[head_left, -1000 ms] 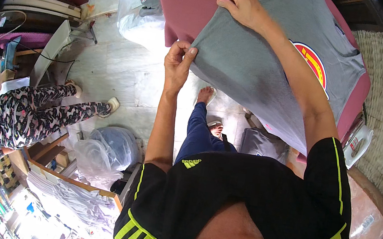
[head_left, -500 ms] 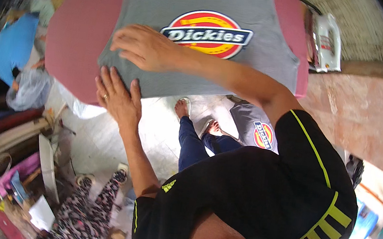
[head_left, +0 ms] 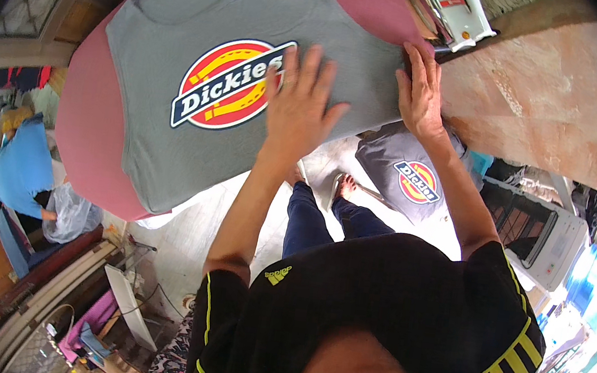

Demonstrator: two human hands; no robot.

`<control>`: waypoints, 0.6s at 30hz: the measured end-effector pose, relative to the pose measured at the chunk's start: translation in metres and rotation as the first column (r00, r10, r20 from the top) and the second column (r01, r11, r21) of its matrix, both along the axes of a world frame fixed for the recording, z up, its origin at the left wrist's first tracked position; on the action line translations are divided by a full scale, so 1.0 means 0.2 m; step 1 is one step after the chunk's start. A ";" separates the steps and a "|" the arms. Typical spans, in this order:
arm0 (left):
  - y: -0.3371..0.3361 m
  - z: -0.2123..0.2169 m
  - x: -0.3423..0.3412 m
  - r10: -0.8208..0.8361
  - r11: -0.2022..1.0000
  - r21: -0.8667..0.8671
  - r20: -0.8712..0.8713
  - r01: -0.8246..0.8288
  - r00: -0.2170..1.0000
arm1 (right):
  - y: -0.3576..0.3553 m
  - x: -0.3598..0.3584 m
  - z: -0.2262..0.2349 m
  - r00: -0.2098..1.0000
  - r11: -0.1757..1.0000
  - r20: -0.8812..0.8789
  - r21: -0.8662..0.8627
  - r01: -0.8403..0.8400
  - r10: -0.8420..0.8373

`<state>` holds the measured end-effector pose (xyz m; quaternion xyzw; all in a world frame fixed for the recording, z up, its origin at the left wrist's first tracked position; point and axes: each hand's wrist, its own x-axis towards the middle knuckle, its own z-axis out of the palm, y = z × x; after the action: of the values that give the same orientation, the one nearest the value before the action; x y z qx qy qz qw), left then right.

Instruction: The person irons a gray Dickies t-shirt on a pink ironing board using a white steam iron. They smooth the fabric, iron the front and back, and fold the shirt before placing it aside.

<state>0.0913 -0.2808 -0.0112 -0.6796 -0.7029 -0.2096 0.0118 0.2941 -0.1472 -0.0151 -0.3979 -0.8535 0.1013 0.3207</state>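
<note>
A grey sleeveless-looking shirt (head_left: 157, 35) lies spread on a padded board with a dusky pink cover (head_left: 91, 116). On its front is an oval red and yellow print (head_left: 225, 84) crossed by a dark blue lettered band. My left hand (head_left: 301, 105), wearing a ring, is flat with fingers spread over the right end of that print, hiding part of it. At the shirt's right edge, my right hand (head_left: 422, 93) rests with its fingers stretched out and the thumb apart. Neither hand visibly grips anything.
A white iron (head_left: 457, 16) stands beyond my right hand, beside a pinkish-brown panel (head_left: 534, 89). Below the board's right end lies another grey garment (head_left: 390, 164) with the same print. A white appliance (head_left: 531, 230) is at right. Blue cloth (head_left: 21, 167) and a clear plastic bag (head_left: 71, 214) are at left.
My right hand has moved from the shirt's left part to its right edge. My left hand has slid rightward from the left hem onto the print. The view has turned.
</note>
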 end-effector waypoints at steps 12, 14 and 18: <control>0.43 -0.02 0.10 -0.349 0.937 0.005 -0.060 0.350 0.935 | 0.25 0.02 0.19 0.970 0.991 -0.210 0.032 0.130 -0.121; 0.43 -0.03 0.10 -0.348 0.937 0.024 -0.047 0.349 0.936 | 0.41 0.08 0.31 0.986 0.902 -0.061 0.397 0.168 -0.156; 0.41 0.04 0.10 -0.325 0.943 0.092 0.057 0.319 0.944 | 0.75 0.14 0.32 0.959 0.741 0.092 0.656 0.145 -0.269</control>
<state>0.1115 -0.1981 -0.0033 -0.7763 -0.5732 -0.2616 -0.0202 0.3230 0.0028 0.0496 -0.3641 -0.8119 -0.2699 0.3680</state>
